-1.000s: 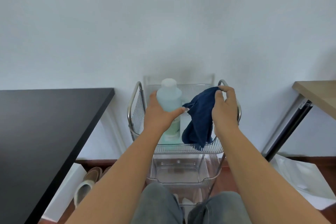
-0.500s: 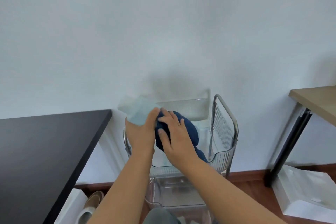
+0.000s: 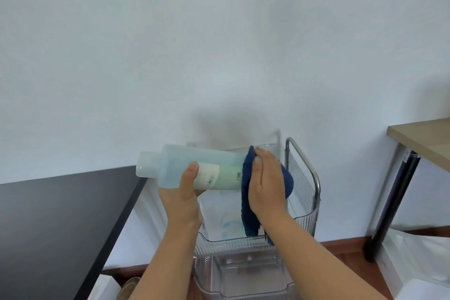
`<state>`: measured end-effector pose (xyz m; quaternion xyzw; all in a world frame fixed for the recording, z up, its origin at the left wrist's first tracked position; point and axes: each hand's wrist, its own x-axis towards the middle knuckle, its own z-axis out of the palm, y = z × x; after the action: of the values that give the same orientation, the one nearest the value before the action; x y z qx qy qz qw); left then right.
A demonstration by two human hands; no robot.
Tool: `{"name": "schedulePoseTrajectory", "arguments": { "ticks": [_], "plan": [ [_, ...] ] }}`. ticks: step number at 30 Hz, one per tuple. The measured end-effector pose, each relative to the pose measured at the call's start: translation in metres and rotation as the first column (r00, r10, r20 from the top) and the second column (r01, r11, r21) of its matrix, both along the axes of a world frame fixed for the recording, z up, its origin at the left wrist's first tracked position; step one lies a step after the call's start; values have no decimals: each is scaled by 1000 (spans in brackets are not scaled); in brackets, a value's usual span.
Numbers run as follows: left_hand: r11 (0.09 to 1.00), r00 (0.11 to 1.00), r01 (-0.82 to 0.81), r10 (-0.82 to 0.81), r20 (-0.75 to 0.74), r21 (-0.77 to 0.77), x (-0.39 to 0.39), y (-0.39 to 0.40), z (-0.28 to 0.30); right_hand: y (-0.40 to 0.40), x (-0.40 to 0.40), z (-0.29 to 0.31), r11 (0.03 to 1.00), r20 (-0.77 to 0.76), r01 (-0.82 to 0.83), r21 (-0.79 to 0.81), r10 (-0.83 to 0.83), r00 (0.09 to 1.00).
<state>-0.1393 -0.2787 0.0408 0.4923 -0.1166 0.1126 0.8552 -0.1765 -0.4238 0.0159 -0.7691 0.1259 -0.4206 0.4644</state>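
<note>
Plain white wall [image 3: 219, 56], clear cart [image 3: 307, 179] below. The left grip [image 3: 182, 200] is wrapped round a bottle [image 3: 194, 165] held sideways above the cart, cap pointing left. The right grip [image 3: 266, 185], fingers flat, presses a blue cloth [image 3: 248, 214] onto its base end.

Bare left grip [image 3: 181, 198] and right grip [image 3: 266, 187], short plain nails, unsleeved forearms.

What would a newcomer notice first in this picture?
In the centre of the frame, the left hand grips a pale blue bottle held sideways, with its cap pointing left. The right hand presses a dark blue cloth against the bottle's base, above a clear cart. A black table fills the lower left.
</note>
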Motion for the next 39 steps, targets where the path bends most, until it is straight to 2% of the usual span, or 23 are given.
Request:
{"name": "schedulePoseTrajectory", "arguments": {
  "ticks": [2,4,7,9,11,14,17,19,22,26,30,32,34,36,39],
  "plan": [
    [996,996,83,-85,34,42,3,3,2,0,0,4,999,12,45,-7,-45,999],
    [984,987,155,-159,33,85,7,4,5,11,-3,10,990,56,50,-134,-43,998],
    [947,965,245,-260,48,208,9,0,7,30,-3,20,962,118,-55,-267,89,989],
    [935,954,277,-295,52,223,9,1,5,30,1,25,942,108,-109,-317,150,983],
    [926,941,302,-328,84,227,12,6,6,21,3,26,937,74,-213,-276,242,968],
    [900,915,335,-381,132,280,16,9,11,-3,5,27,943,-27,-316,-105,315,949],
    [885,889,367,-424,170,286,21,12,18,-23,-4,15,902,-52,-405,-147,402,914],
    [890,889,370,-423,176,266,24,15,21,-28,-14,6,849,-91,-447,-281,440,893],
    [893,900,371,-413,139,254,26,8,23,-23,-20,-2,816,-160,-357,-454,320,934],
    [939,940,339,-340,6,60,19,-8,23,-10,-17,1,824,-168,-224,-521,159,973],
    [958,950,258,-275,-146,-126,-7,-33,19,-1,-11,0,809,-43,-103,-578,96,994],
    [995,980,103,-102,-169,-4,-19,-44,15,1,-10,-6,783,65,-50,-621,115,991],
    [988,994,3,14,-104,152,-23,-46,17,2,-8,-11,767,136,-61,-639,191,972],
    [979,998,28,-15,-64,202,-19,-40,21,-1,-6,-9,762,110,-140,-632,266,958],
    [983,989,146,-146,-10,111,-9,-30,26,-16,-2,6,794,-49,-331,-510,357,933]
  ]
}}
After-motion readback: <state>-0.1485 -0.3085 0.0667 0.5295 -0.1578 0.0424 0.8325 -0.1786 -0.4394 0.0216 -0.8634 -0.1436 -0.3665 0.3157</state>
